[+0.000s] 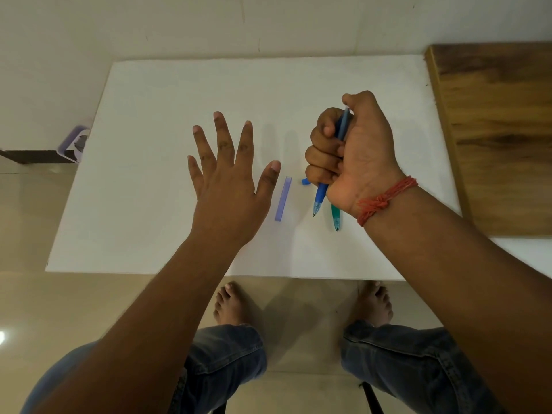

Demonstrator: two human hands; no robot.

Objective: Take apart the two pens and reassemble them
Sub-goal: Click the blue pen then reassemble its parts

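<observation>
My right hand [352,150] is closed in a fist around a blue pen [320,195], whose tip points down toward me and whose top end sticks out above the fingers. A green pen [335,217] shows its lower end just below the same fist; whether it lies on the table or is held I cannot tell. My left hand [227,180] hovers over the white table [149,130] with fingers spread, holding nothing. A translucent purple cap or sleeve [283,199] lies on the table between my hands. A small blue piece [305,181] peeks out beside the right fist.
A wooden board [493,130] adjoins the table on the right. A small purple-rimmed object [78,142] sits off the table's left edge. My knees and bare feet [230,303] show below the front edge, on a tiled floor.
</observation>
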